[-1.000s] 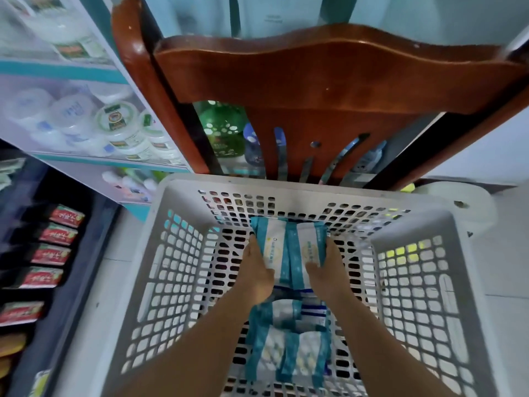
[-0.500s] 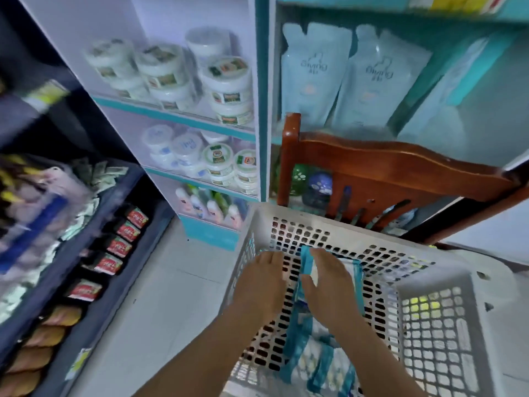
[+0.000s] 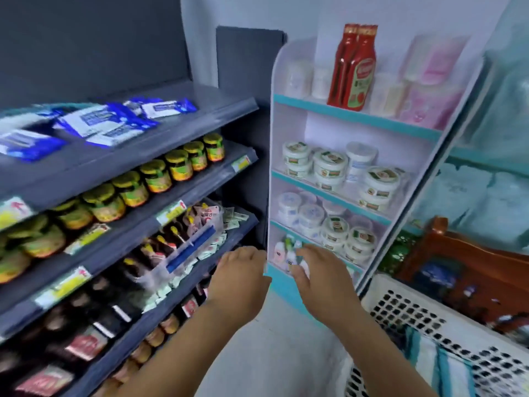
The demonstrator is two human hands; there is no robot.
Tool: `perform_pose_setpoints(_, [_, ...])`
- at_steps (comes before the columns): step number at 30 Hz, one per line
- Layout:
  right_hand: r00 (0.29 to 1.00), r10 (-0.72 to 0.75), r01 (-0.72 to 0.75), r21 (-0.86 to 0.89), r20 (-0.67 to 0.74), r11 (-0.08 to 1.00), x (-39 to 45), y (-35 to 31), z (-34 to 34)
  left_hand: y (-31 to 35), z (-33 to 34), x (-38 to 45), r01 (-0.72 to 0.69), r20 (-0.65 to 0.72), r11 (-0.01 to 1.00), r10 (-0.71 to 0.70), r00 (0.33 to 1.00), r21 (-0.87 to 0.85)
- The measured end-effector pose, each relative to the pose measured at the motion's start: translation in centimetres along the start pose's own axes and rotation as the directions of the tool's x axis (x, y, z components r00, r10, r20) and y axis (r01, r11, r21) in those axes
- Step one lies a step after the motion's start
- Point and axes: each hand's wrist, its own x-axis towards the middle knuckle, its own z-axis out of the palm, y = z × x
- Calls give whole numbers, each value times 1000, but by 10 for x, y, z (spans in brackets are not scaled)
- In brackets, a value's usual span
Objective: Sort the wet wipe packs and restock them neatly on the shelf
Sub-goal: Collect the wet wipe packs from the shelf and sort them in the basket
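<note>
**Wipe packs wait in basket, both hands empty**

Wet wipe packs (image 3: 438, 365), teal-striped, lie in the white basket (image 3: 415, 313) at near right. Left hand (image 3: 240, 277) and right hand (image 3: 320, 275) hover in the middle, fingers loosely bent, holding nothing as far as I can tell. I judge the step is carrying between basket and shelf. Next move calls for a place beside the blue packs (image 3: 108, 124) on the grey top shelf (image 3: 200, 116), far left. Motion blur makes all labels unreadable.

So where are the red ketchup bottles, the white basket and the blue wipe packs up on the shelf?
Ketchup bottles (image 3: 355, 67): head view, on the front bottle's label.
White basket (image 3: 406, 313): head view, on its perforated near wall.
Blue wipe packs (image 3: 97, 124): head view, on a middle pack's white face.
</note>
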Motion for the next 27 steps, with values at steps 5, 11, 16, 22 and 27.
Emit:
perform_pose_setpoints(5, [991, -130, 130, 11, -18, 991, 21, -112, -2, -84, -56, -38, 99, -112, 995, -97, 989, 14])
perform_pose_setpoints(11, [956, -292, 293, -11, 21, 956, 44, -216, 4, -165, -108, -78, 191, -260, 981, -176, 950, 33])
perform_pose_setpoints(16, [905, -426, 426, -12, 3, 905, 64, -280, 7, -219, -142, -94, 309, -339, 951, -285, 897, 20])
perform_pose_setpoints(22, [851, -525, 525, 2, -9, 851, 104, -337, 18, -268, -169, -95, 394, -407, 919, -372, 834, -31])
perform_pose_setpoints(27, [810, -586, 585, 27, 20, 810, 150, -375, 32, -307, -181, -70, 458, -377, 888, -434, 818, -27])
